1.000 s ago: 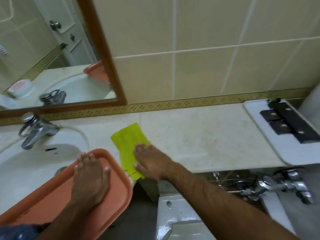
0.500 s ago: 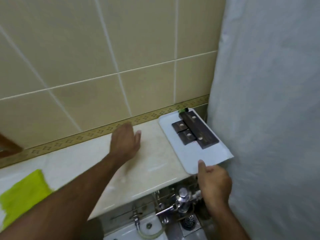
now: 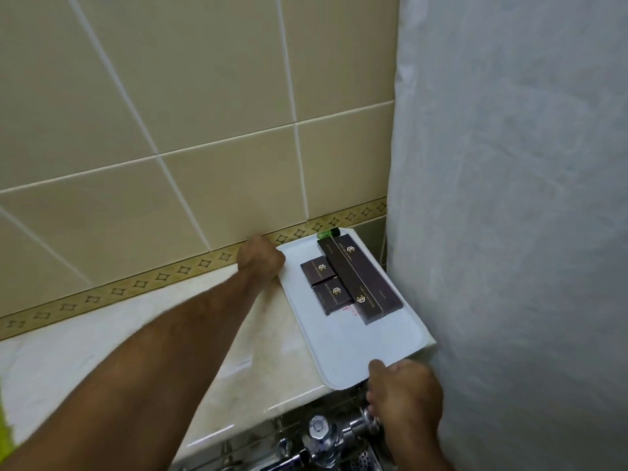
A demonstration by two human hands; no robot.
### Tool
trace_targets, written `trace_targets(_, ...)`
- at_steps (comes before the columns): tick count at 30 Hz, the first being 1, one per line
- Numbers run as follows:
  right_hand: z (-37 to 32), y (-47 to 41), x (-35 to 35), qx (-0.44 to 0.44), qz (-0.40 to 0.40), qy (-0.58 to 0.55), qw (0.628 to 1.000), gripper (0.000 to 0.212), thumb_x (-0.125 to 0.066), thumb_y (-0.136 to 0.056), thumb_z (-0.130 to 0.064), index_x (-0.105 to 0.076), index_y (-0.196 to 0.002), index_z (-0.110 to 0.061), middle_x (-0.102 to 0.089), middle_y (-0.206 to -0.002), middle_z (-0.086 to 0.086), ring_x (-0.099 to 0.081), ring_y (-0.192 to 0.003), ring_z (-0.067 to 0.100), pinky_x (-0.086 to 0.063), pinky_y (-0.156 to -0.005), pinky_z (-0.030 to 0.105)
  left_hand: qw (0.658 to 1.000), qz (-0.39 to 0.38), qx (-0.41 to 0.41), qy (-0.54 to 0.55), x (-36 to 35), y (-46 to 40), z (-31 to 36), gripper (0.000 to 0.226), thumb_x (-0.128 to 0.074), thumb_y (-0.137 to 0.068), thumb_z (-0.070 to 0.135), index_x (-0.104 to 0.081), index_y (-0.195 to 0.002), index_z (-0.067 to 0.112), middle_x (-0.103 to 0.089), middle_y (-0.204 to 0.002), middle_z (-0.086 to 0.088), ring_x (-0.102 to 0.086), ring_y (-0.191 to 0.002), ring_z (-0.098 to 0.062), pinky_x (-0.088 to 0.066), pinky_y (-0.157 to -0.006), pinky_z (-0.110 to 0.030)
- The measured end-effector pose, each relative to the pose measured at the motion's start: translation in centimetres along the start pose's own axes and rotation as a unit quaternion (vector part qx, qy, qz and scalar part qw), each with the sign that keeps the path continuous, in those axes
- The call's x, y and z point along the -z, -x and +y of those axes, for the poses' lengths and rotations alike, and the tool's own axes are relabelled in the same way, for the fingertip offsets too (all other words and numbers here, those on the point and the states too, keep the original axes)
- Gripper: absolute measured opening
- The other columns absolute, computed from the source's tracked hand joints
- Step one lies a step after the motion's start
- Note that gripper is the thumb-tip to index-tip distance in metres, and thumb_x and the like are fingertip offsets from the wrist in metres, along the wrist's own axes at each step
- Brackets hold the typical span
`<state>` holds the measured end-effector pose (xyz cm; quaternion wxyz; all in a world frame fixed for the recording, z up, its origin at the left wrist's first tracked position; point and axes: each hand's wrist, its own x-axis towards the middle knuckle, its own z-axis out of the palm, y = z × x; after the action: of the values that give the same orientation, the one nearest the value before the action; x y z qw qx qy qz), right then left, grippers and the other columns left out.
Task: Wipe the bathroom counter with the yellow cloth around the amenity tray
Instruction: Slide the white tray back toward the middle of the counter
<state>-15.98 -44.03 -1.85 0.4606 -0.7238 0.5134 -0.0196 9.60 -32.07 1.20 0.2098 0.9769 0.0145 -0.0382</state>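
The white amenity tray (image 3: 356,345) lies at the right end of the marble counter (image 3: 136,334), its near corner overhanging the edge. It carries three dark boxes (image 3: 360,280) and a small green item (image 3: 325,234) at the back. My left hand (image 3: 261,258) is curled on the tray's far left corner by the wall. My right hand (image 3: 404,392) pinches the tray's near edge, thumb on top. Only a sliver of the yellow cloth (image 3: 4,433) shows at the far left edge, with no hand on it.
A pale shower curtain (image 3: 509,232) hangs right against the tray's right side. Beige tiled wall with a patterned gold border (image 3: 136,287) runs behind the counter. Chrome flush fittings (image 3: 319,433) sit below the counter's front edge.
My right hand left the yellow cloth and my left hand left the orange tray. The view swung right, and both hands now hold the white tray.
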Motion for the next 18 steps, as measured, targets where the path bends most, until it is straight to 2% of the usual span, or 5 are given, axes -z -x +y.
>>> trace_targets(3,-0.9,0.1,2.5,0.062,0.039,0.072,0.995,0.031,-0.069,-0.079,-0.028,-0.068,-0.063,-0.002,-0.059,-0.054,0.005,-0.057,-0.052,0.025,-0.037,-0.049,0.025,0.997,0.027,0.005,0.066,2.0,2.4,-2.5,0.017,-0.055,-0.067,0.008,-0.070,-0.074,0.004,-0.068,-0.078,-0.013,-0.065,-0.081,-0.035,-0.042,-0.060,-0.028)
trace_targets(6,-2.6,0.4,4.4,0.126,0.048,0.109,0.985,0.034,-0.069,-0.077,-0.025,-0.059,-0.051,-0.006,-0.051,-0.048,0.006,-0.050,-0.049,0.026,-0.032,-0.047,0.026,0.987,0.075,0.057,0.133,4.5,6.0,-7.0,0.012,-0.060,-0.066,0.015,-0.064,-0.062,0.005,-0.059,-0.058,-0.005,-0.060,-0.064,-0.031,-0.039,-0.051,-0.028)
trace_targets(9,-5.3,1.5,3.0,0.194,0.002,0.147,0.970,0.032,-0.066,-0.077,-0.022,-0.053,-0.050,-0.011,-0.057,-0.053,0.005,-0.055,-0.054,0.027,-0.037,-0.050,0.027,0.976,0.099,0.124,0.147,7.2,9.6,-13.4,0.020,-0.064,-0.069,0.024,-0.067,-0.058,0.008,-0.065,-0.059,-0.005,-0.061,-0.060,-0.026,-0.048,-0.057,-0.028)
trace_targets(13,-8.9,2.9,-3.4,0.272,-0.046,0.226,0.934,0.020,-0.063,-0.082,-0.023,-0.061,-0.066,-0.012,-0.065,-0.071,0.008,-0.061,-0.068,0.026,-0.037,-0.055,0.026,0.960,0.132,0.204,0.141,9.8,13.1,-21.2,0.025,-0.068,-0.075,0.026,-0.068,-0.057,0.009,-0.063,-0.057,-0.004,-0.057,-0.054,-0.022,-0.043,-0.053,-0.027)
trace_targets(18,-12.4,4.6,-11.7,0.336,-0.048,0.310,0.888,0.022,-0.052,-0.088,-0.015,-0.070,-0.097,-0.006,-0.072,-0.108,0.016,-0.066,-0.100,0.034,-0.052,-0.081,0.034,0.956,0.119,0.258,0.075,11.6,14.4,-27.4,0.028,-0.064,-0.078,0.029,-0.072,-0.082,0.002,-0.073,-0.091,-0.016,-0.066,-0.085,-0.035,-0.041,-0.062,-0.027)
